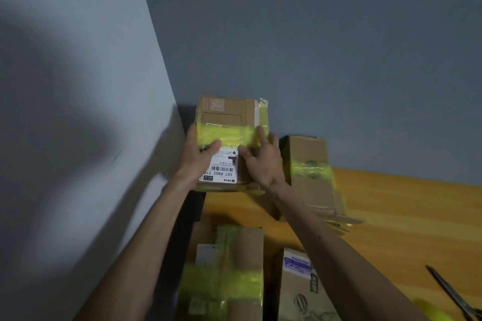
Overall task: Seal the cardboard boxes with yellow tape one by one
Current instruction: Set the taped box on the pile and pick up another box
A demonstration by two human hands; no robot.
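Observation:
A small cardboard box (pixel 227 112) with a white shipping label (pixel 224 167) and a band of yellow tape (pixel 229 134) across its top is held up in the room's corner. My left hand (pixel 197 157) grips its left edge, thumb lying on the tape. My right hand (pixel 262 161) holds its right side, fingers over the tape and thumb on the top. Only a yellow sliver of the tape roll (pixel 430 310) shows at the bottom right.
A taped box (pixel 310 172) stands on the wooden table (pixel 404 216) to the right. Another taped box (pixel 227 273) and a printed box (pixel 297 286) sit near me. Scissors (pixel 453 294) lie at the right. Grey walls close in on the left and behind.

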